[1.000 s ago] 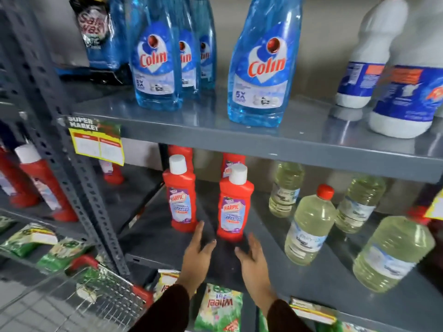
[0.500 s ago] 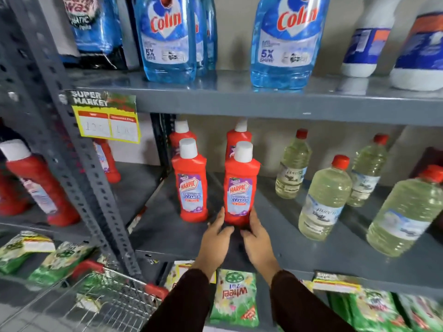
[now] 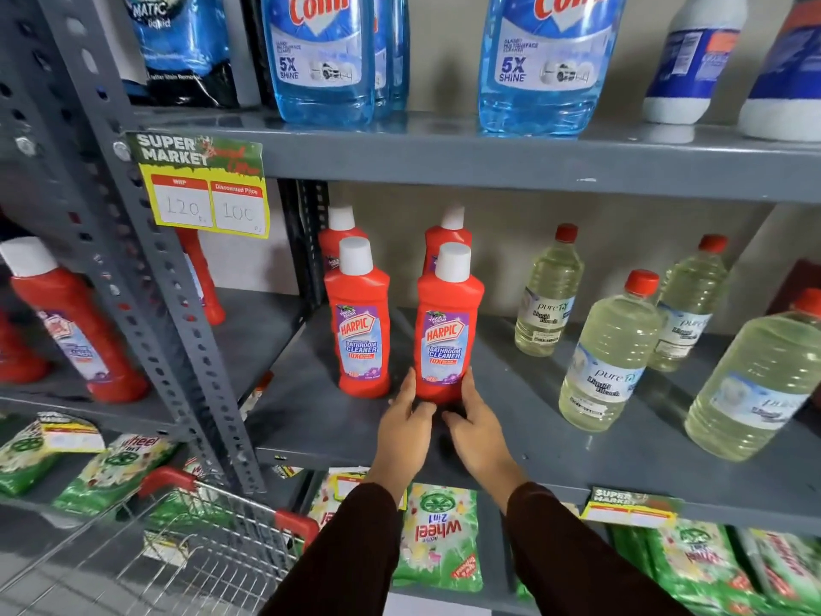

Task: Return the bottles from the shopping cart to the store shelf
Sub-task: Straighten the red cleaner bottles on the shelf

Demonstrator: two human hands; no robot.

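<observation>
A red Harpic bottle [image 3: 448, 331] with a white cap stands upright on the grey middle shelf [image 3: 320, 420]. My left hand [image 3: 406, 415] cups its base from the left and my right hand [image 3: 477, 426] cups it from the right, fingers touching the bottom of the bottle. A second red Harpic bottle [image 3: 360, 322] stands just to its left, and two more stand behind them. The wire shopping cart [image 3: 177, 553] with red corners is at the lower left; I see no bottle inside it.
Pale yellow bleach bottles [image 3: 608, 353] stand to the right on the same shelf. Blue Colin bottles [image 3: 324, 55] fill the shelf above. Green detergent packets [image 3: 440, 535] lie on the shelf below. A price tag [image 3: 204, 188] hangs on the slotted upright post.
Both hands moved forward from the shelf's front edge and closed in around the base of the front right Harpic bottle. The view has come closer to the shelf.
</observation>
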